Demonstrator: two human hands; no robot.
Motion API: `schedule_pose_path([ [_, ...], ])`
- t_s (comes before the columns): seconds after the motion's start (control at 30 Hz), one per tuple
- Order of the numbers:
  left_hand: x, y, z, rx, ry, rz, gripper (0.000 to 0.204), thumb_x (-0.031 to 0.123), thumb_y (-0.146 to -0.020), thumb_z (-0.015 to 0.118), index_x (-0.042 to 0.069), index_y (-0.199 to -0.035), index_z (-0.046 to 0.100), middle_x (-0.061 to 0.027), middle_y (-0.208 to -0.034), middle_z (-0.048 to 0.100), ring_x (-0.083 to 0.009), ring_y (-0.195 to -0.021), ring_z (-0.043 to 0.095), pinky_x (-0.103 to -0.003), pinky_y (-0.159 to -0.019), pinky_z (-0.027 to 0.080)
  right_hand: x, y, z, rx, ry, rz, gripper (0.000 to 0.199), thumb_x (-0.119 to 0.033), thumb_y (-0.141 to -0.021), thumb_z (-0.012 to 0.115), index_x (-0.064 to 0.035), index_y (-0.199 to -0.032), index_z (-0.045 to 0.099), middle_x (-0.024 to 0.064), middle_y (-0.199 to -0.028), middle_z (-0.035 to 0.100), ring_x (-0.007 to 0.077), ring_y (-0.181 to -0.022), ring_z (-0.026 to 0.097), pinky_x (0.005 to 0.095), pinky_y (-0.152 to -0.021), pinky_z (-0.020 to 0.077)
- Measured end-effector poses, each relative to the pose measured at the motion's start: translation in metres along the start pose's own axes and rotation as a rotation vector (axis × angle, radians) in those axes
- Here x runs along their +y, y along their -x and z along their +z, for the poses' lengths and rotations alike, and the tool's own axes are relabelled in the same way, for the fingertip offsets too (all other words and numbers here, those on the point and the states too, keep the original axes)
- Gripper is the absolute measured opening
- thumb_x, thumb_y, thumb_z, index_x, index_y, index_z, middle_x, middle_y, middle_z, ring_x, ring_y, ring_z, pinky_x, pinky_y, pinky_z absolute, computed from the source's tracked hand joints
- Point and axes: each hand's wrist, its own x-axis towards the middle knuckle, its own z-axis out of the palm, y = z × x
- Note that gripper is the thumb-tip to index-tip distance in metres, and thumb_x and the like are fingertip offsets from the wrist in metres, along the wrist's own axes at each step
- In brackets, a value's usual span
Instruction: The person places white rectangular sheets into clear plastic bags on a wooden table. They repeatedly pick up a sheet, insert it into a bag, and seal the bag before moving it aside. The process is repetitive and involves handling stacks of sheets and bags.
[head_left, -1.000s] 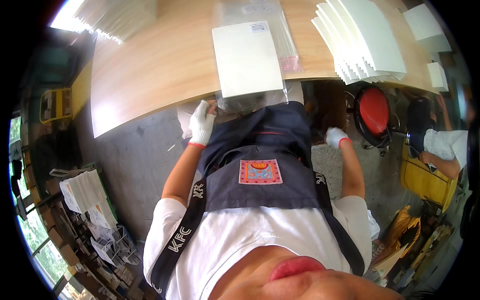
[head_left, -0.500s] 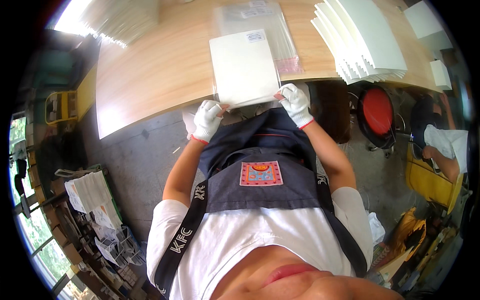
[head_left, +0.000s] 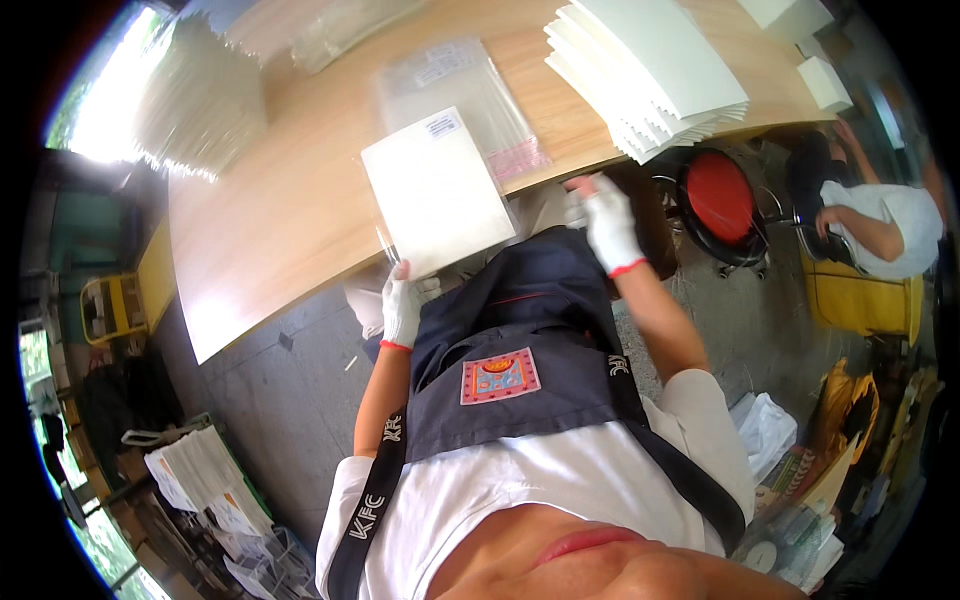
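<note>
Wooden table (head_left: 270, 215) is filling the upper half of the frame, its near edge running diagonally from lower left up to the right. Person in a dark apron (head_left: 520, 360) over a white shirt is taking up bottom centre. Stack of white sheets (head_left: 650, 70) is sitting fanned at upper right of the table; a second, glare-washed pile (head_left: 200, 100) is lying at upper left. White flat packet (head_left: 437, 192), with a small label in its upper corner, is lying at centre frame, overhanging the table's near edge. Clear plastic bag (head_left: 455, 95) is lying just above it, partly under it. Red stool (head_left: 722, 200) is standing at right, below the sheet stack; another person in a white top (head_left: 890, 225) is sitting at far right. Left hand (head_left: 402, 308), white-gloved, is pinching the packet's lower-left corner, fingers closed on it. Right hand (head_left: 610, 222), also gloved, is hovering right of the packet at the table edge, holding nothing, fingers loosely curled and blurred, so can't tell exact spread.
</note>
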Motion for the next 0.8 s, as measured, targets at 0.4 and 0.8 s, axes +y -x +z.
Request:
schedule_pose_path([
  [0.4,0.130,0.048,-0.021,-0.106,0.065,0.512,0.042,0.025,-0.092,0.054,0.000,-0.125,0.046,-0.0050,-0.103,0.060,-0.0131,-0.082,0.060,-0.026,-0.065,0.049,-0.162,-0.057,-0.108,0.267,0.083,0.156,0.037,-0.042,-0.091,0.052,-0.0063,-0.101,0.056,0.0041,-0.066,0.059,0.0059,-0.038,0.036,0.0181,-0.033,0.0228],
  [0.8,0.130,0.013,-0.228,0.330,-0.543,0.069,0.040,0.030,-0.088,0.057,0.001,-0.115,0.051,-0.0099,-0.088,0.064,-0.0150,-0.066,0.061,-0.030,-0.061,0.051,-0.152,-0.027,-0.094,0.016,-0.394,0.209,0.024,-0.029,-0.093,0.051,-0.0074,-0.101,0.057,0.0033,-0.067,0.054,0.0099,-0.043,0.038,0.0209,-0.036,0.0329],
])
